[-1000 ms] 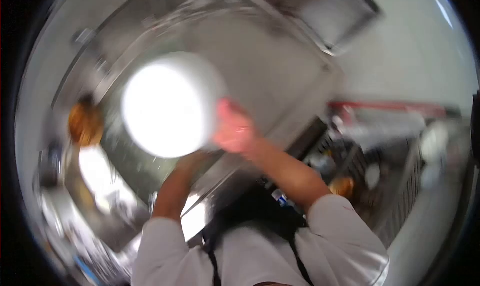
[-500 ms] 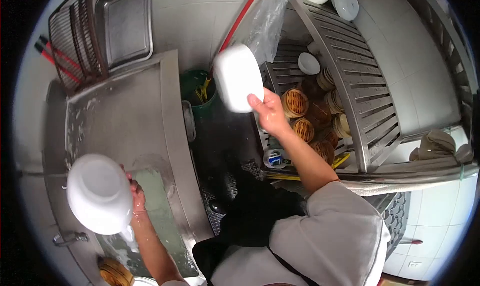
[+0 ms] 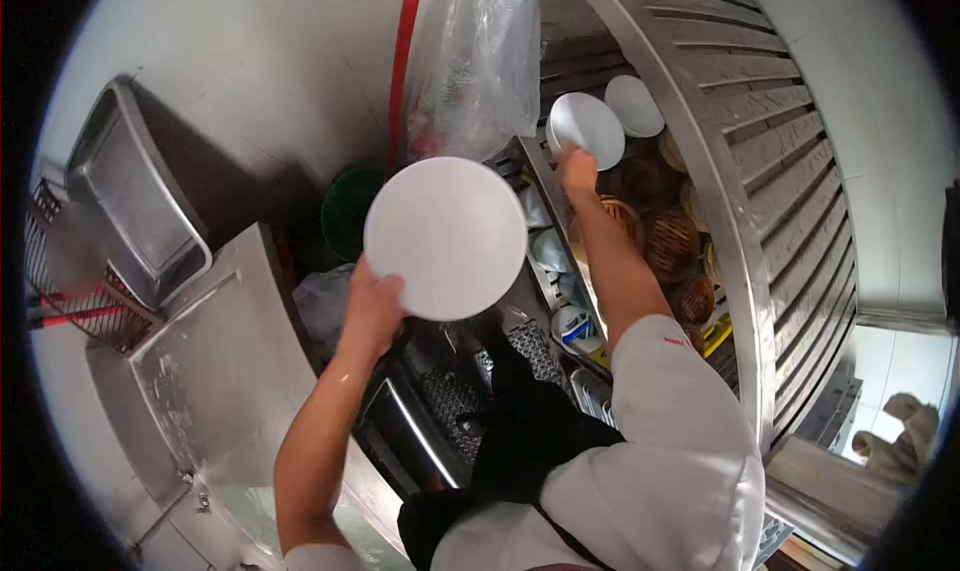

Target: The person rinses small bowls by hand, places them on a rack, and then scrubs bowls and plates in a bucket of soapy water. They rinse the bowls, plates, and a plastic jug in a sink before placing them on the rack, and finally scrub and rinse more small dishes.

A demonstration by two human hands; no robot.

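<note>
My left hand (image 3: 374, 313) grips a large white bowl (image 3: 447, 233) by its lower left rim, holding it in mid-air over the floor between sink and rack. Reaching into the slatted metal rack, my right hand (image 3: 577, 171) has its fingers closed on the near rim of a second white bowl (image 3: 588, 129). That bowl is tilted toward me on the lower shelf, right beside another white bowl (image 3: 634, 106). Bamboo steamers (image 3: 672, 241) stand on the same shelf, just right of my right forearm.
An upper slatted shelf (image 3: 745, 106) overhangs the lower one on the right. Left is the steel sink counter (image 3: 225, 346) with a metal tray (image 3: 140, 196) leaning at its back. A green bucket (image 3: 345, 216), a red pole (image 3: 405, 61) and a hanging plastic bag (image 3: 470, 61) stand ahead.
My view has swung toward the rack. The right hand carried its bowl onto the lower shelf beside the other one. My left hand brought its bowl from over the sink to the middle.
</note>
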